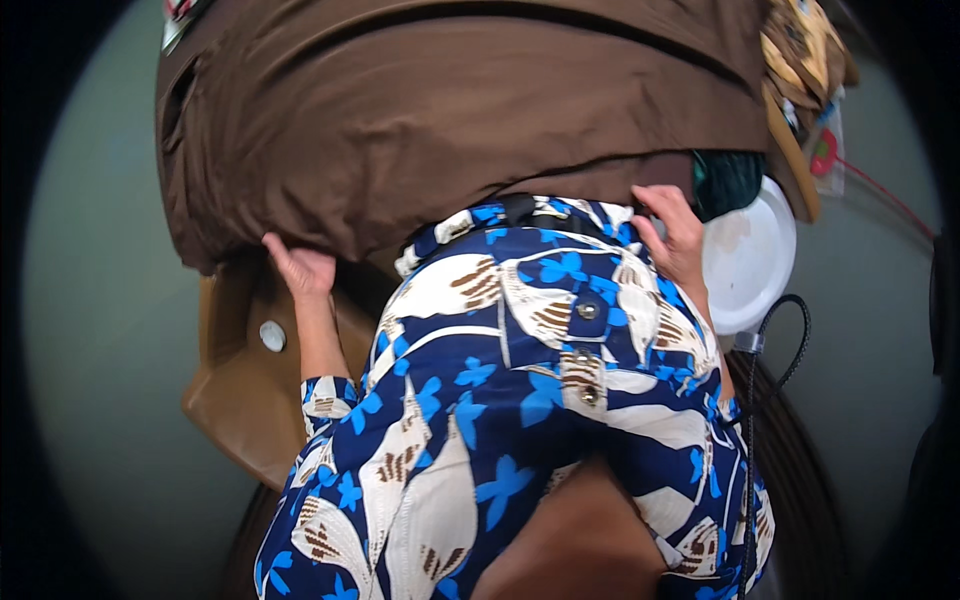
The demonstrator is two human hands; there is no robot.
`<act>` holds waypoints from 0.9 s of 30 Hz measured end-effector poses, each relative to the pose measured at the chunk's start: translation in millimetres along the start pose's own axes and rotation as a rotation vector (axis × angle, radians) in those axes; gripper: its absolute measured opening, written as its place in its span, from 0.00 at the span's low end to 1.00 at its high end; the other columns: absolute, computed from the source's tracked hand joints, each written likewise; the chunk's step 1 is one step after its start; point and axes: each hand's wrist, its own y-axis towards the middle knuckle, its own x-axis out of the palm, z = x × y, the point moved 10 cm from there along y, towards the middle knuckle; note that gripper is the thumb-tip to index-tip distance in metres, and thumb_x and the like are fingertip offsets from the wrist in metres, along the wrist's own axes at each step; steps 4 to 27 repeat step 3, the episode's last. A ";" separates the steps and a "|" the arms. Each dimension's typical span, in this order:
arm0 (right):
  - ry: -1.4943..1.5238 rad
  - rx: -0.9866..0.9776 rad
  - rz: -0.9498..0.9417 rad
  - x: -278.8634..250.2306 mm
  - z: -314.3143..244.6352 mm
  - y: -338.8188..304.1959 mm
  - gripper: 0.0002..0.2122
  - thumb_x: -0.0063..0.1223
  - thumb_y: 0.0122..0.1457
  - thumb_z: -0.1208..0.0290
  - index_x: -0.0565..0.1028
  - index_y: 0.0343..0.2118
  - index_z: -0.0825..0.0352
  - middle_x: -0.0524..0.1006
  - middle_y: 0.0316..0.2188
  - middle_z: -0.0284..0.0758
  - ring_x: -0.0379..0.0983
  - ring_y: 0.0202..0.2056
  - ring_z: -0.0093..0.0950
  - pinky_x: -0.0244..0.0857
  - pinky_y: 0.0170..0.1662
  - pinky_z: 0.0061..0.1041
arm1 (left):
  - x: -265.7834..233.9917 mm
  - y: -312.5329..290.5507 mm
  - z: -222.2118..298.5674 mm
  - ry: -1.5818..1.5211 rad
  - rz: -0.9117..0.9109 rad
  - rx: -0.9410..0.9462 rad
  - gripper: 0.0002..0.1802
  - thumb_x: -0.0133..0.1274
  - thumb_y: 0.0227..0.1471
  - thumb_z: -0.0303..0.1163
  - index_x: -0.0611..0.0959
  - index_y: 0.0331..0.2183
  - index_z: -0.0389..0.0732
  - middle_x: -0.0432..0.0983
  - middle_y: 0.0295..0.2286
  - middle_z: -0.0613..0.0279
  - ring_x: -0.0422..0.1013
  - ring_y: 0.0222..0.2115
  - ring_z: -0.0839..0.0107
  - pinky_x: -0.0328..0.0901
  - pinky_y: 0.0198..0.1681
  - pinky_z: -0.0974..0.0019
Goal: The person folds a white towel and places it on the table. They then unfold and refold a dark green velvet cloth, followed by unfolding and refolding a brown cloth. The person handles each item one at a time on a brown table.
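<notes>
A large brown cloth point(430, 130) spreads across the far side in front of me, with soft folds and a loose near edge. My left hand point(303, 268) is at the cloth's lower left edge. One digit stands out to the side there; the other fingers are partly hidden at the edge. On the right, my right hand point(676, 236) is raised beside my waist, near the cloth's edge, its thumb and forefinger spread with nothing visible between them. A dark green cloth or bag point(728, 182) shows just beyond it.
A brown chair or seat point(245, 400) with a small white disc point(272, 336) stands at the left. To the right are a round white stool or lid point(750, 255), a black cord loop point(800, 325), a red cord point(890, 195) and a heap of tan cloth point(805, 50).
</notes>
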 end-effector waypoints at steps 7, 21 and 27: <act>-0.007 0.020 -0.069 8.6 3.2 4.1 0.12 0.51 0.42 0.80 0.70 0.33 0.69 0.68 0.22 0.37 0.67 0.23 0.32 0.60 0.26 0.23 | -21.2 -9.6 -16.7 -0.140 0.260 -0.068 0.41 0.38 0.44 0.59 0.53 0.53 0.42 0.47 0.53 0.62 0.45 0.54 0.61 0.41 0.55 0.54; -0.007 0.020 -0.069 8.6 3.2 4.1 0.12 0.51 0.42 0.80 0.70 0.33 0.69 0.68 0.22 0.37 0.67 0.23 0.32 0.60 0.26 0.23 | -21.2 -9.6 -16.7 -0.140 0.260 -0.068 0.41 0.38 0.44 0.59 0.53 0.53 0.42 0.47 0.53 0.62 0.45 0.54 0.61 0.41 0.55 0.54; -0.007 0.020 -0.069 8.6 3.2 4.1 0.12 0.51 0.42 0.80 0.70 0.33 0.69 0.68 0.22 0.37 0.67 0.23 0.32 0.60 0.26 0.23 | -21.2 -9.6 -16.7 -0.140 0.260 -0.068 0.41 0.38 0.44 0.59 0.53 0.53 0.42 0.47 0.53 0.62 0.45 0.54 0.61 0.41 0.55 0.54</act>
